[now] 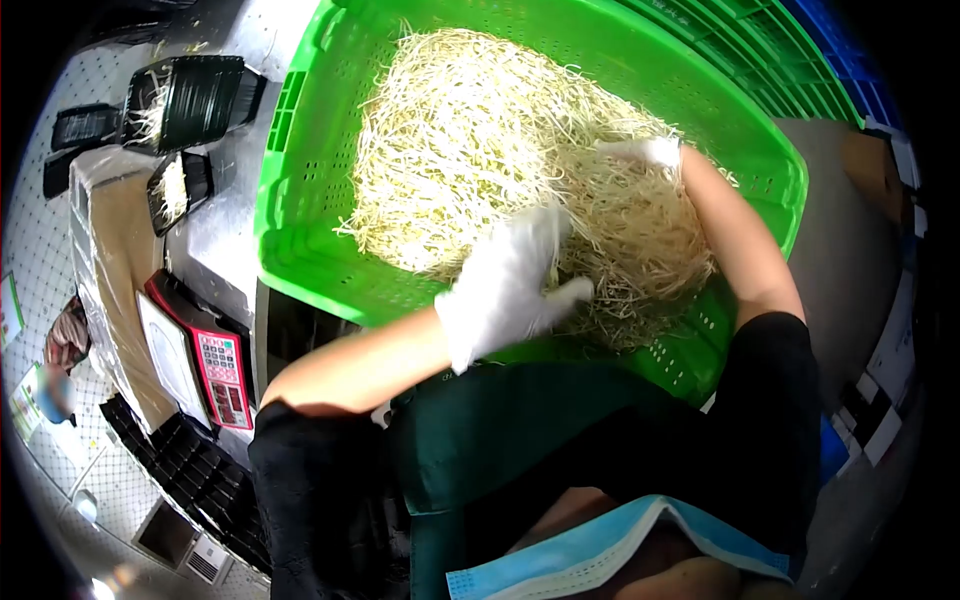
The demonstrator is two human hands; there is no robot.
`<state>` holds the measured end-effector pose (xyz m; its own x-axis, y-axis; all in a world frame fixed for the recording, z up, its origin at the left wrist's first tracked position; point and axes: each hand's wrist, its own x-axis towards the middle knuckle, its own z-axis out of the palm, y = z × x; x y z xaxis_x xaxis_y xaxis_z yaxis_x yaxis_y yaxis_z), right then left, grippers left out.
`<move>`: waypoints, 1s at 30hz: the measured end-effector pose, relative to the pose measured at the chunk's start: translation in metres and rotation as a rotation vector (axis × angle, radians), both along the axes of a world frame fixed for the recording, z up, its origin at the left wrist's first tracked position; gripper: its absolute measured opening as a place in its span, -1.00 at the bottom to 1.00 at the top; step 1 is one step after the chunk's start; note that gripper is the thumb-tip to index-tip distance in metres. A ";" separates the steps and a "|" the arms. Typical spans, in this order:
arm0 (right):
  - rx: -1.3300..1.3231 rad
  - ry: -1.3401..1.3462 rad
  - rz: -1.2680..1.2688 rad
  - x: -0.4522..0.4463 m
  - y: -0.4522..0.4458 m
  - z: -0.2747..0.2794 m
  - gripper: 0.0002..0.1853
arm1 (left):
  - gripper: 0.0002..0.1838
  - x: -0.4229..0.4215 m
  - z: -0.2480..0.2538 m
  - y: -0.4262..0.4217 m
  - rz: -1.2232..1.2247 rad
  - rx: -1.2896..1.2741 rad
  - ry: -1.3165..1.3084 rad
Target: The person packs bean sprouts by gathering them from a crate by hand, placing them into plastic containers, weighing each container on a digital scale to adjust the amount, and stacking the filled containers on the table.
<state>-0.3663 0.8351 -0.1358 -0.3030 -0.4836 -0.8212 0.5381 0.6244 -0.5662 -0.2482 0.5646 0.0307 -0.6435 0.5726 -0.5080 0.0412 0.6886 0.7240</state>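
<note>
A large heap of pale, thin bean sprouts (455,140) lies in a green plastic crate (318,200) in front of me. My left hand (510,275), in a white glove and slightly blurred, is over the near edge of the heap. Its thumb stands apart from the fingers, and I see nothing held in it. On the far right side, my right hand (645,152), also gloved in white, is partly sunk in the sprouts. One digit stretches straight to the left across them, while the others are buried. Darker, browner sprouts (645,235) lie between the two hands.
Left of the crate, black trays (190,100) with some sprouts sit on a metal table (215,250). A red and white digital scale (205,360) stands nearer me beside a plastic-wrapped cardboard box (115,270). Stacked black trays (185,475) are below it. More green crates (740,50) stand behind.
</note>
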 end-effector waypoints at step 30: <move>-0.140 0.111 0.132 0.020 -0.008 0.017 -0.43 | -0.05 0.064 -0.051 0.052 -0.141 -0.159 -0.558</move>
<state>-0.3461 0.8271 -0.1184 -0.3138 -0.6322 -0.7084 0.3865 0.5964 -0.7035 -0.1838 0.6162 -0.0207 -0.1786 0.5219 -0.8341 -0.2168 0.8060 0.5508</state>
